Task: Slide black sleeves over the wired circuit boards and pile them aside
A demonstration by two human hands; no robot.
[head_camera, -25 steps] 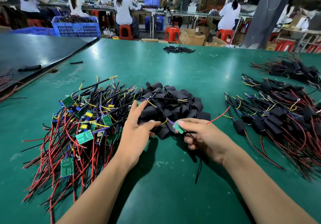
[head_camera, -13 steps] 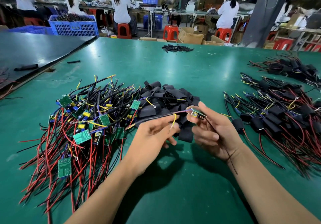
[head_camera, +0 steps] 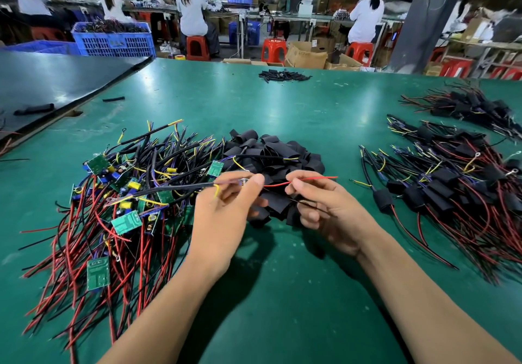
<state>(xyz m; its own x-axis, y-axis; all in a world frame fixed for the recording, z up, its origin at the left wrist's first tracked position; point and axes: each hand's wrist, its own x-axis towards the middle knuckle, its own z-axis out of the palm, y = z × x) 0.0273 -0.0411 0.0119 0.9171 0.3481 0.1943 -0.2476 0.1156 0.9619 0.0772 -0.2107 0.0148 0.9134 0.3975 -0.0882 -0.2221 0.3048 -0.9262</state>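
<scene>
Just in front of the sleeve heap [head_camera: 271,151], the left grip [head_camera: 220,216] pinches a wired circuit board [head_camera: 244,182] and the right grip [head_camera: 330,214] pinches its red lead [head_camera: 310,178]. The lead lies crosswise, free end pointing right, with the right grip nearer the sleeves.

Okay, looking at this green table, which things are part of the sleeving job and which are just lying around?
Job: bare board pile; black sleeve heap; sleeved pile; wired board pinched in left hand, its red wire in right hand.
Lying about: far heap of black pieces; black tube on dark table; blue crate.
</scene>
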